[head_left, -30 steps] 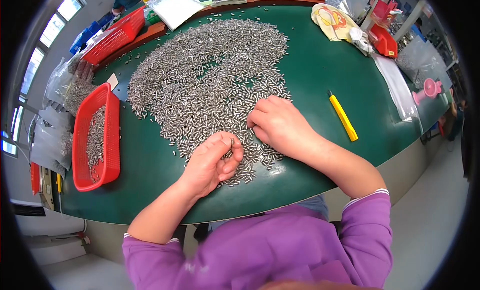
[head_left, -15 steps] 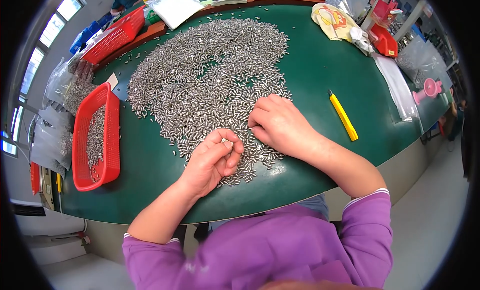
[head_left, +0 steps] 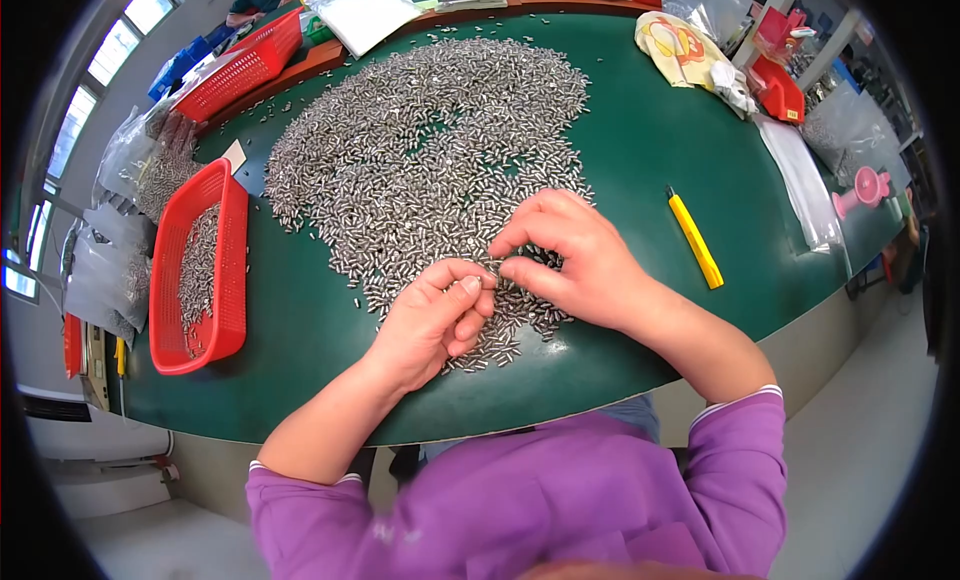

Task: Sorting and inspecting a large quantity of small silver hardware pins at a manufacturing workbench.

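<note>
1. my left hand (head_left: 432, 320) and right hand (head_left: 572, 255) meet fingertip to fingertip, pinched on a small pin (head_left: 492, 271) – held up, likely for a look.
2. below lies the pin pile (head_left: 430, 150), spread thin mid-table (head_left: 640, 150) for picking.
3. the red basket (head_left: 232, 270) sits at the left edge – within reach.

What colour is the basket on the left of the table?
Red, a mesh basket holding small metal pieces; the head view shows it clearly.

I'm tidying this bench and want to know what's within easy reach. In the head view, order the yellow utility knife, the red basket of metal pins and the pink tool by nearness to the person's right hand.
From the right hand:
1. Yellow utility knife, just to its right on the green mat.
2. Red basket of metal pins, across at the table's left edge.
3. Pink tool, at the far right edge.
</note>
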Motion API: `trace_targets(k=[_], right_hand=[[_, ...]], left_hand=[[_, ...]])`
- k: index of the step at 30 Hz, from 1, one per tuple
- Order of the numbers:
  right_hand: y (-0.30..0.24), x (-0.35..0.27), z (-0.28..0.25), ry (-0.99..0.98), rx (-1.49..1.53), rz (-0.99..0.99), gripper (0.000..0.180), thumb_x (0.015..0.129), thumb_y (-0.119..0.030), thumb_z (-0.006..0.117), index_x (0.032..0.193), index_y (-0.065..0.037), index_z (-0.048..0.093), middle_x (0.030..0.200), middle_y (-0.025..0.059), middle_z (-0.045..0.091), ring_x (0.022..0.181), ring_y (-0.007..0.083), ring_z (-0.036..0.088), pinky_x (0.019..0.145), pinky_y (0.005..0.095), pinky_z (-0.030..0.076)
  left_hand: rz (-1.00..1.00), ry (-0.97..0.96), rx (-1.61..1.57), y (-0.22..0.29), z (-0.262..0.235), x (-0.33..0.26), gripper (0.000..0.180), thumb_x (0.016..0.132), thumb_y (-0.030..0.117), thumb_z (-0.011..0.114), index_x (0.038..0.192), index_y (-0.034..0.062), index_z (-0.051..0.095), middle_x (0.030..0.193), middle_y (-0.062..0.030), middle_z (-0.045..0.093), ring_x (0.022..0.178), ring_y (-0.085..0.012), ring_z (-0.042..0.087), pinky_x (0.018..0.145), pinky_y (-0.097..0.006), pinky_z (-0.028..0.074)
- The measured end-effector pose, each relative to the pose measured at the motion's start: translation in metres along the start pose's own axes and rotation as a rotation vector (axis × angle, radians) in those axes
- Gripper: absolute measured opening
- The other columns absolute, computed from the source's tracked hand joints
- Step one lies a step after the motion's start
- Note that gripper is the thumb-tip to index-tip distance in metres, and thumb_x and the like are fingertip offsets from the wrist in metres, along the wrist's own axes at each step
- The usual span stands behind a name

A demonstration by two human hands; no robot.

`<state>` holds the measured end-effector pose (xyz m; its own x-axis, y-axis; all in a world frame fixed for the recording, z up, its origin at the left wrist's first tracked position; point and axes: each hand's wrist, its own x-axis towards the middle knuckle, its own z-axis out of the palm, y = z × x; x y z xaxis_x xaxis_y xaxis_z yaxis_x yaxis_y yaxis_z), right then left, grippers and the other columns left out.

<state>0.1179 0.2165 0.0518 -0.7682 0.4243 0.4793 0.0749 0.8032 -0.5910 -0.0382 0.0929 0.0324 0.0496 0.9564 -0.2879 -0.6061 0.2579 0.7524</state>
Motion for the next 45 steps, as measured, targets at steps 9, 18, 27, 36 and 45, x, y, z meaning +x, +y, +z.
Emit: trace_targets(k=[9,18,27,36,45], right_hand=[[0.012,-0.01,0.003,-0.181,-0.292,-0.022,0.01,0.069,-0.011,0.065,0.078,-0.011,0.062,0.086,0.0029,0.053,0.087,0.0224,0.051,0.077,0.0351,0.041],[0.0,-0.002,0.002,-0.047,0.003,-0.136,0.014,0.071,-0.012,0.068,0.084,-0.012,0.063,0.087,0.0005,0.054,0.084,0.021,0.051,0.073,0.0323,0.042],[0.001,-0.001,-0.008,-0.005,-0.179,-0.051,0.024,0.072,-0.012,0.064,0.096,-0.009,0.061,0.09,0.006,0.055,0.088,0.0264,0.051,0.078,0.0372,0.043],[0.024,-0.01,0.002,-0.21,-0.275,0.073,0.012,0.07,-0.01,0.063,0.081,-0.007,0.059,0.082,0.0072,0.056,0.083,0.0275,0.054,0.072,0.0379,0.044],[0.005,0.002,-0.003,0.047,-0.021,-0.118,0.019,0.069,-0.007,0.069,0.087,-0.009,0.064,0.079,0.003,0.063,0.075,0.0202,0.057,0.066,0.0319,0.045]], left_hand=[[-0.019,0.007,-0.007,0.002,0.002,0.001,0.016,0.092,0.017,0.045,0.097,0.0035,0.051,0.078,-0.0035,0.051,0.052,-0.0065,0.037,0.041,-0.018,0.03],[-0.021,-0.01,0.049,-0.001,0.001,-0.001,0.014,0.09,0.013,0.05,0.1,0.0049,0.046,0.08,-0.0047,0.053,0.056,-0.007,0.043,0.043,-0.019,0.034],[-0.053,-0.024,0.013,0.001,0.001,-0.001,0.011,0.09,0.014,0.049,0.096,0.0058,0.048,0.08,-0.0046,0.053,0.056,-0.0068,0.042,0.043,-0.019,0.033],[-0.052,0.005,-0.02,0.002,0.003,0.0,0.016,0.092,0.018,0.04,0.093,0.0044,0.048,0.081,-0.0074,0.052,0.053,-0.0098,0.04,0.041,-0.019,0.031],[-0.028,-0.048,-0.006,0.002,-0.001,0.0,0.016,0.09,0.013,0.044,0.104,0.0045,0.047,0.085,-0.0055,0.053,0.062,-0.0088,0.044,0.049,-0.021,0.037]])
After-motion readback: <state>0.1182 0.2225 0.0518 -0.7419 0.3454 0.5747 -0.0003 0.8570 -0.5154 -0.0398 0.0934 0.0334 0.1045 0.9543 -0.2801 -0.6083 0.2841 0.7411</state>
